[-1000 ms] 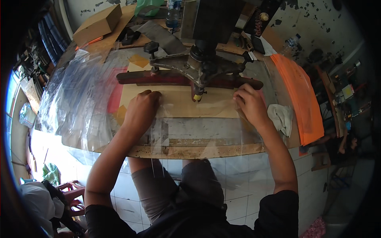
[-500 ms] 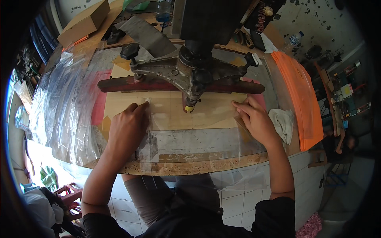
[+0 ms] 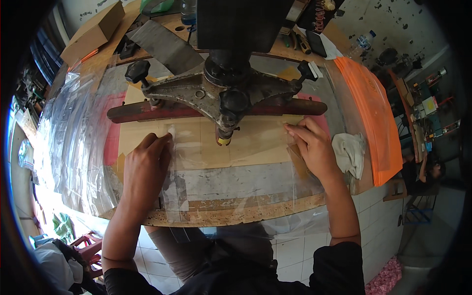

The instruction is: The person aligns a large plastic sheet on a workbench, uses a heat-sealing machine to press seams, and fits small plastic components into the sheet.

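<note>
1. Pressing flat, the left hand [image 3: 145, 169] and right hand [image 3: 314, 147] pin a clear plastic sheet [image 3: 231, 162] on the bench, under the press head [image 3: 223, 98].
2. Fingers sit near the red bar [image 3: 147, 110]; I'd fear pinching.
3. Slack film could crease.

Clear plastic sheet [image 3: 236, 169] flat on wooden bench, under press.

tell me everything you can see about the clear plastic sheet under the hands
The clear plastic sheet is thin, see-through and glossy, lying flat across the wooden table beneath the metal press head. Its near edge hangs over the table front. The left hand presses its left part and the right hand its right edge, fingertips down.
</note>
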`<state>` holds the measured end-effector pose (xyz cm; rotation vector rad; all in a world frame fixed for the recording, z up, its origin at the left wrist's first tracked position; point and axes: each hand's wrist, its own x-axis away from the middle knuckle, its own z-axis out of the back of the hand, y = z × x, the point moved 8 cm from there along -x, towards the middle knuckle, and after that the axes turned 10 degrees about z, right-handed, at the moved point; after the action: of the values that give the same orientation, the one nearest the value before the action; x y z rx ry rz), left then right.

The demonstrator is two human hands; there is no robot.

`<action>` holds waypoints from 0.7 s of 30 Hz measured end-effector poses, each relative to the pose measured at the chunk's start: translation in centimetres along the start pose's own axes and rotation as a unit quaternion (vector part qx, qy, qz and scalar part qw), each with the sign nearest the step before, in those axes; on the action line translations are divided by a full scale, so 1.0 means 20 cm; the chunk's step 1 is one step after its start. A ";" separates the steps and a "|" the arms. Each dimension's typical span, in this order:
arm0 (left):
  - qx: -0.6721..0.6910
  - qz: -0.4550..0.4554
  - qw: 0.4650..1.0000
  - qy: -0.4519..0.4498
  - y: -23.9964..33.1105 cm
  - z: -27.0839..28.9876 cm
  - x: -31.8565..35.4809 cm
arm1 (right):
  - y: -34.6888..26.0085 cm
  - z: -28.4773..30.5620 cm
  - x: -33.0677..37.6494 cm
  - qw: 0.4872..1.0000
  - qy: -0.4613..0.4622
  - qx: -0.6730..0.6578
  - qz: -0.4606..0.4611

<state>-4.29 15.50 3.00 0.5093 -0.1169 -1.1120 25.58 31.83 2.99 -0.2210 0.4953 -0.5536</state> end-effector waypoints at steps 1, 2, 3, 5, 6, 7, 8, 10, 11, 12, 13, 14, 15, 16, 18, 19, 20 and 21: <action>0.000 0.000 1.000 -0.002 0.00 -0.01 0.00 | 0.00 0.00 0.00 1.000 0.010 -0.005 0.010; -0.001 -0.003 1.000 0.005 0.00 0.00 -0.01 | 0.00 0.01 -0.01 1.000 0.021 -0.009 0.020; -0.003 -0.004 1.000 0.013 0.00 0.00 0.00 | 0.01 0.00 -0.01 1.000 0.020 -0.010 0.020; -0.001 -0.002 1.000 0.018 -0.01 0.00 -0.01 | 0.00 0.01 -0.03 0.999 0.025 -0.008 0.025; -0.003 -0.003 1.000 0.023 0.00 0.00 -0.01 | 0.01 0.01 -0.02 0.999 0.027 -0.010 0.023; -0.006 -0.005 1.000 0.021 0.01 0.00 -0.01 | 0.03 0.01 -0.02 0.999 0.027 -0.013 0.019; -0.002 -0.001 1.000 0.019 0.02 -0.01 -0.02 | 0.04 0.01 -0.01 0.999 0.027 -0.015 0.016; 0.005 0.005 1.000 0.020 0.00 0.00 -0.02 | 0.03 0.01 -0.01 0.999 0.025 -0.014 0.017; 0.003 0.003 1.000 0.020 -0.01 -0.01 -0.01 | 0.02 0.01 -0.02 1.000 0.023 -0.013 0.017; 0.001 0.002 1.000 0.019 -0.01 -0.01 -0.01 | 0.02 0.00 -0.02 0.999 0.024 -0.013 0.018; 0.000 0.002 1.000 0.020 -0.01 -0.01 -0.01 | 0.03 0.00 -0.02 0.999 0.025 -0.011 0.017; 0.002 0.004 1.000 0.023 -0.01 -0.01 -0.02 | 0.03 0.00 -0.02 1.000 0.025 -0.010 0.015; 0.004 0.005 1.000 0.024 -0.01 -0.01 -0.02 | 0.03 0.00 -0.02 1.000 0.024 -0.010 0.015; 0.004 0.006 1.000 0.023 -0.01 -0.01 -0.02 | 0.03 0.00 -0.01 0.999 0.027 -0.006 0.018; 0.009 0.020 1.000 0.015 -0.01 -0.02 -0.02 | 0.04 0.00 -0.02 0.999 0.028 -0.002 0.019; 0.010 0.021 1.000 0.014 -0.01 -0.02 -0.03 | 0.04 0.00 -0.02 0.999 0.031 0.002 0.019; 0.013 0.021 1.000 0.017 -0.01 -0.02 -0.03 | 0.04 0.00 -0.02 0.999 0.033 0.005 0.019; 0.016 0.020 1.000 0.019 -0.01 -0.02 -0.03 | 0.04 0.00 -0.02 0.999 0.032 0.006 0.017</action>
<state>-4.66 15.99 2.69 0.5533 -0.1111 -1.0624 25.72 32.76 2.78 -0.1846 0.5569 -0.5319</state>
